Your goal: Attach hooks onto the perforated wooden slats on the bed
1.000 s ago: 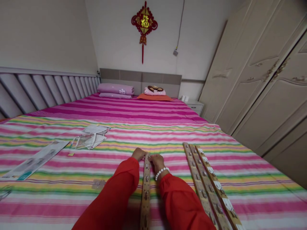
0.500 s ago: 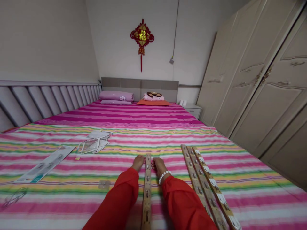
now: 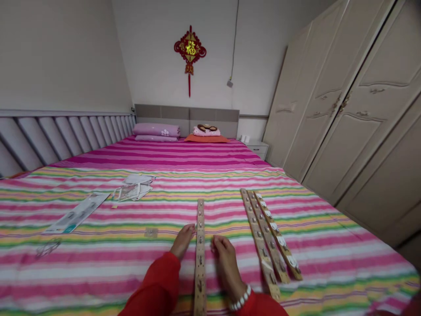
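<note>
A long wooden strip with metal hooks (image 3: 200, 245) lies lengthwise on the bed in front of me. My left hand (image 3: 184, 240) is at its left edge, fingers together and the tips at or very near the wood. On the other side my right hand (image 3: 226, 256), with a white bead bracelet at the wrist, is a little apart from the strip. Its fingers are curled in, and whatever may be between them is too small to make out. To the right lie two similar hooked strips (image 3: 258, 230) and one strip with white-fronted hooks (image 3: 279, 239).
A long clear-and-white package (image 3: 79, 213) and a pile of opened wrappers (image 3: 134, 188) lie at left. Nearer are a small clear plate (image 3: 151, 232) and a tangled thin loop (image 3: 48, 247). A wardrobe (image 3: 348, 114) stands at right; a railing (image 3: 66, 136) borders the left.
Both hands have moved from the strip's far end towards me along its sides. The right hand has drawn away from the strip. The camera view has shifted slightly.
</note>
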